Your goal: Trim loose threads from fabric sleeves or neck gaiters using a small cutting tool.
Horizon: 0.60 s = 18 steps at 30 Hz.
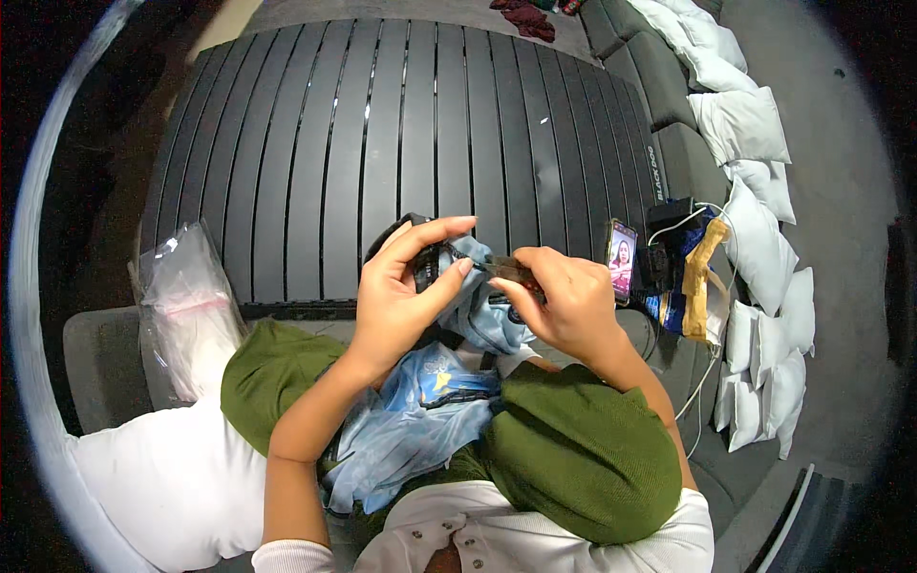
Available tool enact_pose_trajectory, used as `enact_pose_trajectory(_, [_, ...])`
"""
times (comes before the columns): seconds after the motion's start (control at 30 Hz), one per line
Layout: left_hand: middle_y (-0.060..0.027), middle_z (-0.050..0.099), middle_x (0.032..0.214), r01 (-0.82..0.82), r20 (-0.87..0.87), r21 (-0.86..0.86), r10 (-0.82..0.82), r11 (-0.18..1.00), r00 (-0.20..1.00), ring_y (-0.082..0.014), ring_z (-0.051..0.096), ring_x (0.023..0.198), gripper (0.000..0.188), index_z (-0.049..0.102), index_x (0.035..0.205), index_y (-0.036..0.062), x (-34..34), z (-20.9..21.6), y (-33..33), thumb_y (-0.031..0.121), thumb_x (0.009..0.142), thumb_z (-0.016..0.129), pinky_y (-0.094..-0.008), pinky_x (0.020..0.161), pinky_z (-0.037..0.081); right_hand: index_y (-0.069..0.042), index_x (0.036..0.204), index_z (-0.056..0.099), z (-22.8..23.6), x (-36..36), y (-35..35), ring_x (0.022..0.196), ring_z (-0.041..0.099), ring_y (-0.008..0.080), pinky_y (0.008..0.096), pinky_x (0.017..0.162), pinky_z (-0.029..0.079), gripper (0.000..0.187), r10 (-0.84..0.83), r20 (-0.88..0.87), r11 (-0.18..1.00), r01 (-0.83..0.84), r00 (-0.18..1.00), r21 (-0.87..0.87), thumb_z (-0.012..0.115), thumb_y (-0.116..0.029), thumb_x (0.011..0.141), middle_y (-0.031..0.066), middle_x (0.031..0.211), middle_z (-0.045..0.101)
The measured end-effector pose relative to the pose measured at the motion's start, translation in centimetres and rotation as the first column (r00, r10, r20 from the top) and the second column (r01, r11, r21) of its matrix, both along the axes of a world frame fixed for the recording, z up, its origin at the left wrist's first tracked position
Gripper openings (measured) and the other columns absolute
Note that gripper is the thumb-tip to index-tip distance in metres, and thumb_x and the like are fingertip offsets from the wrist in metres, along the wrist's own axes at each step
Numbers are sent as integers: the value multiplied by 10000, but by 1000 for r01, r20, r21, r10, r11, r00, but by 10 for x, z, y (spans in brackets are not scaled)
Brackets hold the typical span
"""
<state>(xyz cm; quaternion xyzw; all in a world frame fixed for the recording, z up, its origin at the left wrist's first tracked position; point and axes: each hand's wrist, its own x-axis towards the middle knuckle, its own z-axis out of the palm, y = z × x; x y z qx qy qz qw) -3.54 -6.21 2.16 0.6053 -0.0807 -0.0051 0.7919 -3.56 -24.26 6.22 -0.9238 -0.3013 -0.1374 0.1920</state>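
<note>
A light-blue cloth item with black trim and a small printed patch lies bunched on my lap, and part of it rises between my hands. My left hand pinches its black edging, thumb and forefinger near the working point. In my right hand is a small dark tool, its narrow tip touching or very close to the black edging by my left thumb. A dark rounded part shows below the right fingers. The tool's exact kind is hard to make out, as the fingers cover much of it.
A black slatted table stands ahead of my knees. To the right are a lit phone, white cables and a blue-and-yellow package. White pillows line the grey sofa. A clear plastic bag and a white cushion lie left.
</note>
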Motion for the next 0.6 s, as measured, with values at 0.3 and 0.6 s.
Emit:
enact_pose_trajectory(0.3, [-47,516,938,14,2,-17,-14,1000,1000,-97,495,861,327,569,1068,-12,0,0,0,-26,744,604,-214,791,385,-28,815,562,-2,-1,-1,466,546,174,264,434,412,230,30,-55,999,-28,998,38,705,-165,699,59,617,563])
enact_pose_trajectory(0.6, [-42,513,929,20,47,62,-23,998,999,-92,497,851,329,566,1081,-9,-1,4,2,-21,754,598,-213,782,388,-23,821,562,-1,-1,1,474,553,180,264,438,419,246,42,-97,998,-38,994,41,705,-180,698,66,617,565])
